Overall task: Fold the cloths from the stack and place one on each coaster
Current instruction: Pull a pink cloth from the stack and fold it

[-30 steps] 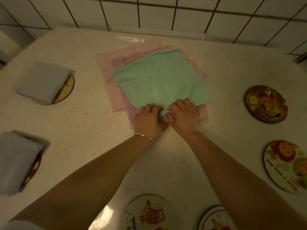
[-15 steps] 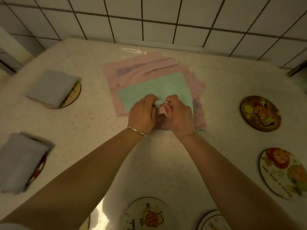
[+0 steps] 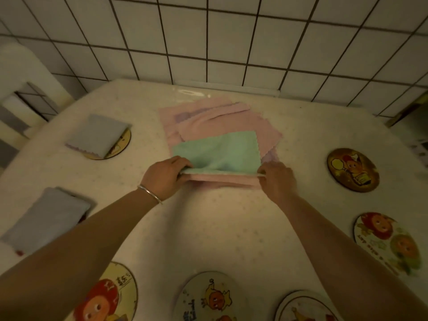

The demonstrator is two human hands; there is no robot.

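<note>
A green cloth (image 3: 220, 151) lies on top of the stack of pink cloths (image 3: 208, 119) at the table's middle back. My left hand (image 3: 165, 176) pinches the green cloth's near left corner, and my right hand (image 3: 276, 178) pinches its near right corner. The near edge is stretched taut between them, lifted a little off the pink cloth below. Two folded grey cloths sit on coasters at the left: one (image 3: 97, 134) further back, one (image 3: 44, 218) nearer. Bare round coasters lie at the right (image 3: 353, 173), (image 3: 389, 244) and along the front (image 3: 111, 295), (image 3: 208, 297), (image 3: 303, 306).
The table (image 3: 220, 228) is covered in a pale speckled cloth and stands against a white tiled wall (image 3: 231, 42). A white chair or cabinet (image 3: 20, 89) stands off the table's left back corner.
My hands were bunched together at the middle of the green cloth's near edge. They have moved apart to its two near corners, pulling the edge straight. The camera tilted up.
</note>
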